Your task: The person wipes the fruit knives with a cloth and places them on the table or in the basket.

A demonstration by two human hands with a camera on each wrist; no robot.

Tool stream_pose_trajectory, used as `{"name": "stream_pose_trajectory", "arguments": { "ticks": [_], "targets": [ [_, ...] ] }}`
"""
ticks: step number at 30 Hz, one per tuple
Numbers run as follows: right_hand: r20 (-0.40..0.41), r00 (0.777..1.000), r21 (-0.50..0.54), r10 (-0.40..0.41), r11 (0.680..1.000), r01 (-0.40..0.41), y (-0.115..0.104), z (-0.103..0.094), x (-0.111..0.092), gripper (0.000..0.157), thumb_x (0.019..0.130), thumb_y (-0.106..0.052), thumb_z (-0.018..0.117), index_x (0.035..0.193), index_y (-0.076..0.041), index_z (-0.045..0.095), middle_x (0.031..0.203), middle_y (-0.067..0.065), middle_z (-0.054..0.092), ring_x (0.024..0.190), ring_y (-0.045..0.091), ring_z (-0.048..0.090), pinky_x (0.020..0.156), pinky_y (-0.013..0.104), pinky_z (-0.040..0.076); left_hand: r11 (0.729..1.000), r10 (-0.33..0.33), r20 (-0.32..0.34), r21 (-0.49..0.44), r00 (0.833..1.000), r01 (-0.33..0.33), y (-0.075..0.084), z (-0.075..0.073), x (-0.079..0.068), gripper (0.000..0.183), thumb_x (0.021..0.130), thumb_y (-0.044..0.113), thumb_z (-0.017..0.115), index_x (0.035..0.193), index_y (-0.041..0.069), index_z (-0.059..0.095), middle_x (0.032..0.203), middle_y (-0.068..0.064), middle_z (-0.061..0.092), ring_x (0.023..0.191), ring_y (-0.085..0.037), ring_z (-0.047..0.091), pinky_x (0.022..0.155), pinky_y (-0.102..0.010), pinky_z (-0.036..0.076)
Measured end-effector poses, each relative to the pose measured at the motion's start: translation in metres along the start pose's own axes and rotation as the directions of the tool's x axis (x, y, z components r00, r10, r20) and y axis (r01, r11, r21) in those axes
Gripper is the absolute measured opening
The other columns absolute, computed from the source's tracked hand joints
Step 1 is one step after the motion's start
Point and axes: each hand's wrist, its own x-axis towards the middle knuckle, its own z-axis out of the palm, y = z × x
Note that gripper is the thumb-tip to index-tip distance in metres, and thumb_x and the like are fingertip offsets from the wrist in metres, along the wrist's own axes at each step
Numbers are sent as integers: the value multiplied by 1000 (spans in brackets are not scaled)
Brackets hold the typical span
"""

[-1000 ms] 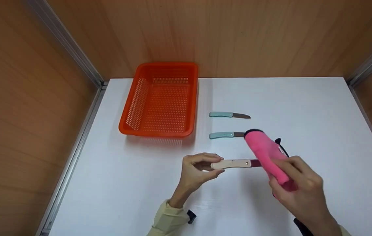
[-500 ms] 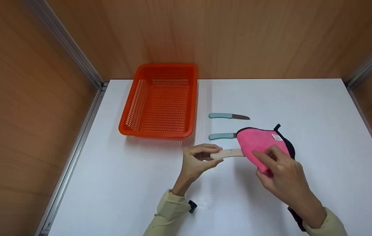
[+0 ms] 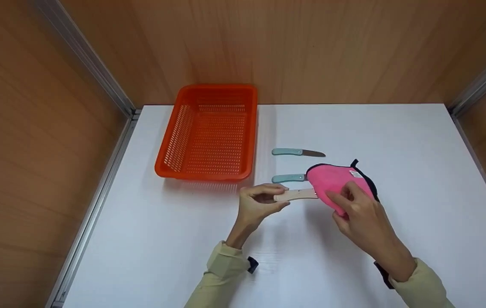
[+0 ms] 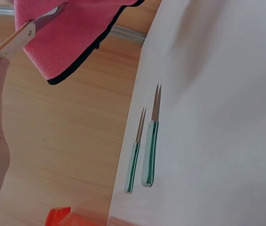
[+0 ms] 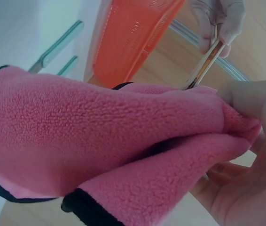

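Note:
My left hand (image 3: 252,209) pinches the butt end of a cream-handled folding knife (image 3: 299,195) between thumb and fingers, above the table. From the right, a pink fleecy cloth (image 3: 332,182) with black edging hangs over its blade, which the head view hides. The left wrist view shows the blade (image 4: 48,18) against the pink cloth. My right hand (image 3: 365,222) pinches a fold of that cloth. Beyond lie two knives with teal handles: the far knife (image 3: 287,152) shows its whole blade, while the cloth overlaps the blade of the nearer knife (image 3: 289,178).
An orange perforated basket (image 3: 249,132) stands at the back left of the white table (image 3: 148,239), with nothing in it. Wooden panels (image 3: 311,51) with metal edge strips enclose the table at the back and both sides.
The cloth, earlier bunched in the right hand with part of the purplish blade showing, now spreads over the blade. Both hands have moved slightly away from the person, the right one also leftward.

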Motion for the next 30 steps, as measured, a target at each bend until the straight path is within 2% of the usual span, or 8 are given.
{"name": "stream_pose_trajectory", "arguments": {
  "ticks": [6,12,14,20,26,30],
  "targets": [
    [-6,1000,-22,-9,1000,8,5,2,-1,39,57,10,80,93,-3,71,81,14,49,62,22,51,47,32,55,1000,-27,-19,0,999,27,-3,-3,1,30,70,-1,81,95,-12,70,97,-20,69,84,-32,67,71,-44,58],
    [10,999,-41,39,998,-39,13,1,-5,40,57,7,84,94,-5,72,84,17,51,66,27,55,52,39,57,998,-57,-44,21,997,58,-2,-6,2,29,69,-8,80,95,-13,69,96,-21,69,83,-30,68,72,-44,57],
    [9,999,-48,54,997,-53,16,0,-5,40,57,7,84,93,-6,72,83,16,50,63,26,53,50,36,55,997,-71,-49,25,996,72,-2,-7,2,29,68,-10,79,96,-13,69,97,-22,68,84,-29,68,73,-44,57],
    [-47,995,-55,93,994,-95,27,-6,-8,40,59,12,79,94,-5,71,80,13,47,54,17,44,41,25,39,992,-119,-57,44,991,122,3,-9,4,30,69,-11,77,98,-13,68,99,-20,68,84,-27,68,74,-43,57],
    [-114,979,-6,169,985,-171,35,-13,-10,34,65,12,70,96,0,72,80,16,49,52,17,45,41,26,39,986,-165,-58,22,985,166,22,-7,7,30,70,-13,76,98,-13,67,100,-21,66,89,-29,68,73,-42,58],
    [-169,964,26,203,979,-201,38,-19,-8,31,66,11,68,95,2,72,77,17,51,54,16,45,44,23,40,985,-173,-57,-7,983,173,22,-7,8,30,71,-13,75,99,-13,65,101,-20,65,91,-31,67,74,-43,57]
  ]
}}
